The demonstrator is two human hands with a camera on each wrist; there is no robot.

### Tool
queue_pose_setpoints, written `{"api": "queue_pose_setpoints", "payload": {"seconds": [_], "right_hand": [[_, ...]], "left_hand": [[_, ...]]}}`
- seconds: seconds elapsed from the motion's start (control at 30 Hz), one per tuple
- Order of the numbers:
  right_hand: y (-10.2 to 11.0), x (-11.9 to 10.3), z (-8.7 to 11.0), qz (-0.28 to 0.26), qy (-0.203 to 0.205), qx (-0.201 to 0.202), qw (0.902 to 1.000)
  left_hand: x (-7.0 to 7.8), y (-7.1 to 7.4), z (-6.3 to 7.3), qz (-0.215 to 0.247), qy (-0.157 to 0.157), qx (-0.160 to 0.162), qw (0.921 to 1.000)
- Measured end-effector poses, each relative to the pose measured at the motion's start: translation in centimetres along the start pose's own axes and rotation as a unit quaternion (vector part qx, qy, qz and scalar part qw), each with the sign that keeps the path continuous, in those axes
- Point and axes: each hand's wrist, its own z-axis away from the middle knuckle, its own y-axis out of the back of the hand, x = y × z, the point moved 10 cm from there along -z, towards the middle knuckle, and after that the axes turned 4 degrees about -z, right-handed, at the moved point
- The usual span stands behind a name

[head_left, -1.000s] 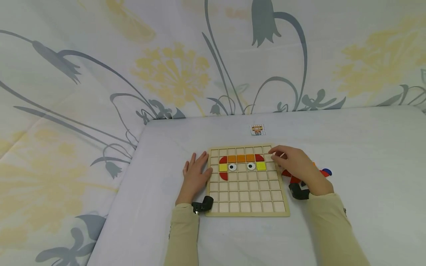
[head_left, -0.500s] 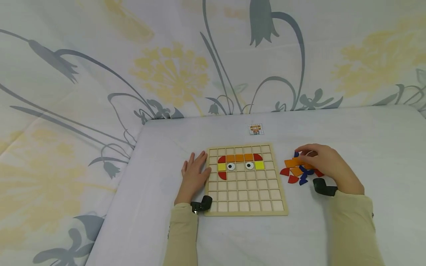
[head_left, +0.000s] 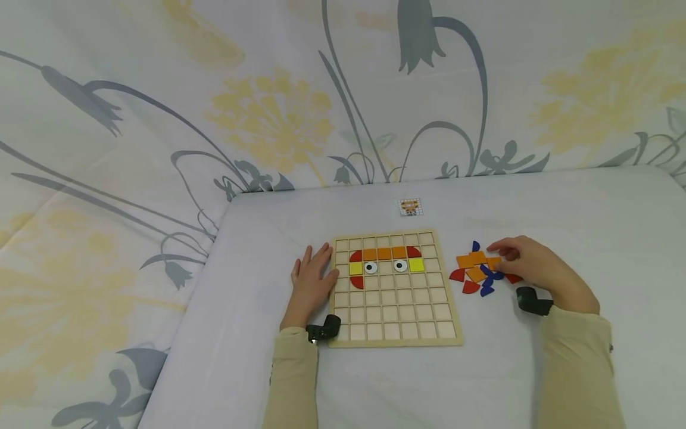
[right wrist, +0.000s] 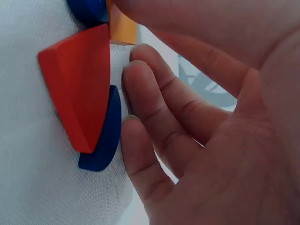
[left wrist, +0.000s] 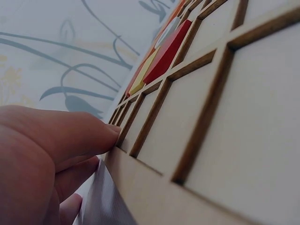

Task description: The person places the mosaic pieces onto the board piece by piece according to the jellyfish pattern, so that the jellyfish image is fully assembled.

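Observation:
A wooden grid board (head_left: 396, 344) lies on the white cloth. Its upper rows carry three red quarter-round tiles (head_left: 356, 282), three orange squares (head_left: 384, 254), two yellow squares (head_left: 416, 264) and two round eye tiles (head_left: 370, 267). My left hand (head_left: 312, 289) rests with spread fingers along the board's left edge. Right of the board, my right hand (head_left: 541, 271) is at a loose pile's right side, thumb and index finger apart. In the right wrist view the thumb overlaps an orange tile (right wrist: 123, 30); the other fingertips lie beside a red tile (right wrist: 79, 89) and a blue one (right wrist: 105, 145).
The pile also has orange tiles (head_left: 471, 260), blue pieces (head_left: 487, 291) and red quarter-rounds (head_left: 471, 287). A small picture card (head_left: 410, 207) lies behind the board. Flowered fabric (head_left: 278, 119) rises at the back and left of the cloth-covered surface (head_left: 616, 250).
My right hand has moved right, from the board's upper right corner to the pile and then to its right side, uncovering more tiles. The left hand has stayed at the board's edge.

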Motion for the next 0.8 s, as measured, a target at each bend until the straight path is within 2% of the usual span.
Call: {"api": "queue_pose_setpoints", "payload": {"seconds": [0.17, 0.3, 0.53, 0.8], "right_hand": [[-0.4, -0.3, -0.1, -0.023, -0.002, -0.015, 0.9996], [-0.4, -0.4, -0.2, -0.02, -0.006, -0.018, 0.9996], [0.0, -0.5, -0.3, -0.002, -0.014, -0.001, 0.9999], [0.3, -3.2, -0.3, -0.027, 0.032, 0.031, 0.9987]], "left_hand": [[-0.3, 0.2, 0.0, -0.002, 0.0, 0.004, 1.0], [-0.2, 0.2, 0.0, 0.003, -0.003, 0.005, 1.0], [0.1, 0.2, 0.0, 0.004, -0.005, 0.005, 1.0], [0.2, 0.1, 0.1, 0.003, 0.0, 0.004, 1.0]]}}
